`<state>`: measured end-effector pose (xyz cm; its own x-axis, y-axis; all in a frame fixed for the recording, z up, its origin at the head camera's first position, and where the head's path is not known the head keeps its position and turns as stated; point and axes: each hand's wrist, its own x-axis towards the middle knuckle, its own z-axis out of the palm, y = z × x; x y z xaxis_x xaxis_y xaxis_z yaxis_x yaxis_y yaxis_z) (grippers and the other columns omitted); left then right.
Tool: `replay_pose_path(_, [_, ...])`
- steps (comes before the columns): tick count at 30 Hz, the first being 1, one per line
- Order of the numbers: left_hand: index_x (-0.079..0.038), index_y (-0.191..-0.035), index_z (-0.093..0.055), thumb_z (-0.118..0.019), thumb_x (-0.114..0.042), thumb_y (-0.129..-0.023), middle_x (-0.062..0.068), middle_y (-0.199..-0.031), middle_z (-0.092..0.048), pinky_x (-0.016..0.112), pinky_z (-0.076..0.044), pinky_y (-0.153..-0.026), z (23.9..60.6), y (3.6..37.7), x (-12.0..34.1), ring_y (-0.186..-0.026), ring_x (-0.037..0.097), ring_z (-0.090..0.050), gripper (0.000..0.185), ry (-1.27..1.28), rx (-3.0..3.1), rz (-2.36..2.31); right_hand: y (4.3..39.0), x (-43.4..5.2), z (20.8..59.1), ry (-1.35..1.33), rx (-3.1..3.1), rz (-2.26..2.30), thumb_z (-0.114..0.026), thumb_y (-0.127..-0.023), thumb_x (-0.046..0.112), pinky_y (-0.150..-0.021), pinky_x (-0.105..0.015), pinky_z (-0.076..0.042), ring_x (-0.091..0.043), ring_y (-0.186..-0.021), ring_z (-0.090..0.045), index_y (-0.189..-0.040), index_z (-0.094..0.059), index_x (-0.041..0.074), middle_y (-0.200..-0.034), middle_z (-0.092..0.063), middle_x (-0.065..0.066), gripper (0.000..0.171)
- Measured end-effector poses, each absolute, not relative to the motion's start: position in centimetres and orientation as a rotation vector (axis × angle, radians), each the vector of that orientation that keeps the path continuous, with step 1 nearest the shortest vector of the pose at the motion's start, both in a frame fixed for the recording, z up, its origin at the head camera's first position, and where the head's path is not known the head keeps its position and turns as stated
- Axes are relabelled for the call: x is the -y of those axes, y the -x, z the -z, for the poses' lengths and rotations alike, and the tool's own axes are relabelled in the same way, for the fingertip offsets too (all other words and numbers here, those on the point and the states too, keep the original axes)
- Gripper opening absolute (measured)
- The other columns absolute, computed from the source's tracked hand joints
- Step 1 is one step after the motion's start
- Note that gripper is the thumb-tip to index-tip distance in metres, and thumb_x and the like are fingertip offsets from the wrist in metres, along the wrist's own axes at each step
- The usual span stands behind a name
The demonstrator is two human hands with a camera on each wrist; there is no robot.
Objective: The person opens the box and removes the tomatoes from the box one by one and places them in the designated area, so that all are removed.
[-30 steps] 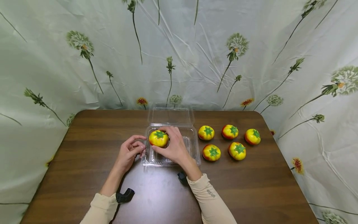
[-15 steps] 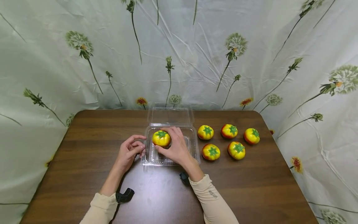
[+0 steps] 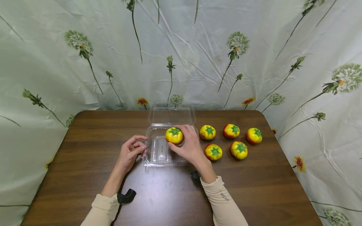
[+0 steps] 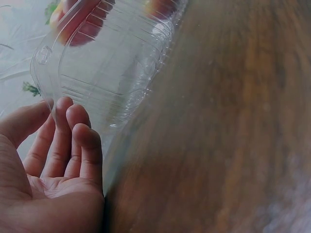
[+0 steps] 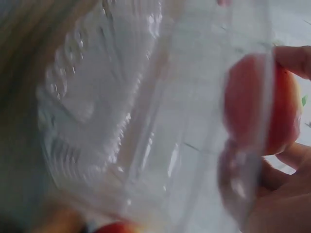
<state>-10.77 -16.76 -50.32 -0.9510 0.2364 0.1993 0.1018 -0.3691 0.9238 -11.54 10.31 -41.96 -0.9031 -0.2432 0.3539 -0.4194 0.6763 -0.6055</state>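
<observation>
My right hand [image 3: 189,145] grips a glossy yellow-and-red tomato [image 3: 174,137] with a green star-shaped top. It holds the tomato over the right part of a clear plastic clamshell container [image 3: 154,150], whose lid [image 3: 172,116] stands open at the back. In the right wrist view, part of the tomato [image 5: 286,109] shows behind the clear plastic. My left hand [image 3: 131,153] is at the container's left side. The left wrist view shows the thumb and fingertips pinching the rim [image 4: 52,109], the other fingers loosely bent.
Several similar tomatoes stand in two loose rows right of the container, the nearest being a front one [image 3: 213,152] and a back one [image 3: 207,132]. All rest on a brown wooden table [image 3: 254,188]. A flower-printed curtain [image 3: 203,62] hangs behind the table.
My right hand has moved the tomato rightward, from the container's left side to above its right part. My left hand has stayed at the left rim.
</observation>
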Motion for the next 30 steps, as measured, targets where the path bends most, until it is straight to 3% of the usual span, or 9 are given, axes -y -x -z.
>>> replay_pose_path(10, [0.013, -0.123, -0.049, -0.053, 0.015, -0.093, 0.008, -0.078, -0.067, 0.027, -0.048, -0.051, 50.2, 10.9, 16.8, -0.059, 0.016, -0.06, 0.03, -0.442, -1.726, -2.484, 11.6, -13.1, 41.1, -0.436, 2.645, -1.023, -0.081, -0.077, 0.038, -0.091, -0.038, -0.047, -0.017, -0.107, -0.049, -0.13, -0.058, 0.019, -0.119, -0.057, 0.001, 0.06])
replay_pose_path(19, [0.013, -0.122, -0.05, -0.054, 0.016, -0.092, 0.006, -0.078, -0.068, 0.028, -0.047, -0.05, 50.4, 10.7, 16.8, -0.058, 0.016, -0.059, 0.03, -0.443, -1.715, -2.49, 11.3, -16.9, 41.4, -0.369, 2.588, -0.991, -0.084, -0.075, 0.032, -0.088, -0.042, -0.048, -0.023, -0.107, -0.05, -0.129, -0.06, 0.014, -0.119, -0.059, -0.004, 0.062])
replay_pose_path(30, [0.013, -0.122, -0.049, -0.054, 0.015, -0.092, 0.007, -0.078, -0.068, 0.025, -0.049, -0.05, 50.4, 10.7, 16.8, -0.058, 0.016, -0.059, 0.031, -0.462, -1.712, -2.494, 11.5, -21.7, 41.5, -0.229, 2.552, -0.925, -0.085, -0.075, 0.03, -0.098, -0.05, -0.043, -0.03, -0.113, -0.052, -0.129, -0.06, 0.011, -0.121, -0.059, -0.011, 0.063])
